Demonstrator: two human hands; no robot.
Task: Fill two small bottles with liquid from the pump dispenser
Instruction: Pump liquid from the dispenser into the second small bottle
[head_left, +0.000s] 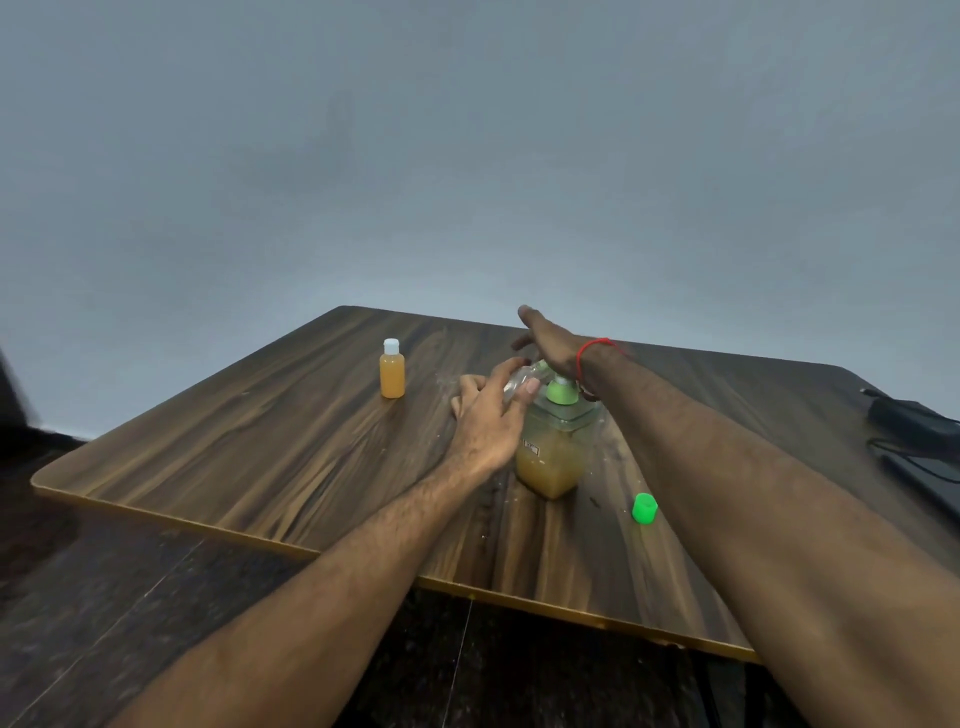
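Observation:
A square clear pump dispenser (555, 457), partly full of orange liquid and topped by a green pump, stands mid-table. My left hand (488, 415) holds a small clear bottle (521, 382), tilted, with its mouth at the pump's spout. My right hand (545, 340) lies flat on the pump head, fingers stretched out, a red thread around the wrist. A second small bottle (392, 370), full of orange liquid and closed with a white cap, stands upright to the left. A loose green cap (644, 508) lies on the table right of the dispenser.
The wooden table (249, 426) ends in a near edge running from the left down to the right. Dark devices with cables (914, 431) lie at the table's right edge. A plain grey wall stands behind, dark floor below.

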